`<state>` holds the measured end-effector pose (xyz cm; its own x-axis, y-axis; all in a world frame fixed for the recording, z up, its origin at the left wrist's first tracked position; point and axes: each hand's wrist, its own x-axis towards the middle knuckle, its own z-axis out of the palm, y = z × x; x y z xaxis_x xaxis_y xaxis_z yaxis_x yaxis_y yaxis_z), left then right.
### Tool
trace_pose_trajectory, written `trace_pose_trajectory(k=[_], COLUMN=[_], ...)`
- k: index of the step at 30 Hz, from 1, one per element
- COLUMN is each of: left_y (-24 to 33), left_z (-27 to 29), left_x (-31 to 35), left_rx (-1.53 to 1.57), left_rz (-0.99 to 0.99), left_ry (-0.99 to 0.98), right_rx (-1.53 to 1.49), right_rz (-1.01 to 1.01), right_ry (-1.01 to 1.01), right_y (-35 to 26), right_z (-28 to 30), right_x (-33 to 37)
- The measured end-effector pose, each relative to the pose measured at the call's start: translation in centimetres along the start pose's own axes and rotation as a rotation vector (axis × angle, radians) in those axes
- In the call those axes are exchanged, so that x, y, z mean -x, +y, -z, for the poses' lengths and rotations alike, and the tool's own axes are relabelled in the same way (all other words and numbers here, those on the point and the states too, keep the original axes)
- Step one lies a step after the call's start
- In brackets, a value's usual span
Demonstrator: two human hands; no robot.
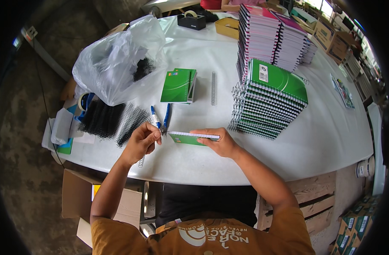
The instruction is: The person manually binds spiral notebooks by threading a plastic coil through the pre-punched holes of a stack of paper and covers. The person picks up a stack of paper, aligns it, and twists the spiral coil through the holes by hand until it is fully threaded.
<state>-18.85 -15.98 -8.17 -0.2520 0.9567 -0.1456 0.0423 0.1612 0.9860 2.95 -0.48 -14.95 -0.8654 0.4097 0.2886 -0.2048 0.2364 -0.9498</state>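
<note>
Brown cloth of the person's shirt (205,238) fills the lower edge, white print across it, and bare forearms reach from its sleeves over the near side of the white-covered worktop (330,140). The right hand (221,143) grips a small green pad (186,139) by its right end, fingers along the far side and thumb on the cover; its white page edge faces up. The left hand (142,142) is bent inward with thumb and fingers drawn close together, near the pad's left end; whether it pinches anything cannot be told. Just below that hand a thin wire coil (141,161) shows.

Beyond the hands are blue-handled pliers (166,115) and, beside them, a blue-and-white pen-shaped tool (155,116). Farther back lie green booklets (174,87), with 1 grey coil (213,89) standing apart to their right. Bundles of black coils (100,119) spread at the left, under a clear plastic bag (113,59).

On the right stands a stack of green spiral notebooks (266,104), in front of taller piles of red and purple notebooks (262,36). At the far edge sit a black tape dispenser (191,22) and a yellow tray (226,28).
</note>
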Motion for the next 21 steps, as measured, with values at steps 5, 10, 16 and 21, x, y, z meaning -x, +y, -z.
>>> trace_pose_trajectory(k=[5,10,16,21], left_y=[-0.4,-0.8,-0.5,1.3], left_z=[0.0,-0.8,0.4,-0.7], left_x=[0.3,0.0,0.0,-0.1], left_rx=[-0.026,-0.002,-0.44,-1.053], left_rz=[-0.018,-0.036,-0.329,-0.575], left_ry=[-0.024,0.115,0.058,0.044], right_rx=[-0.016,-0.016,0.002,-0.002], right_rz=[0.054,0.041,0.012,0.056], right_ry=[0.054,0.034,0.003,0.069], right_y=[0.6,0.5,-0.1,-0.7], right_z=[-0.3,-0.3,-0.4,-0.9], right_x=[-0.1,0.0,0.1,0.2])
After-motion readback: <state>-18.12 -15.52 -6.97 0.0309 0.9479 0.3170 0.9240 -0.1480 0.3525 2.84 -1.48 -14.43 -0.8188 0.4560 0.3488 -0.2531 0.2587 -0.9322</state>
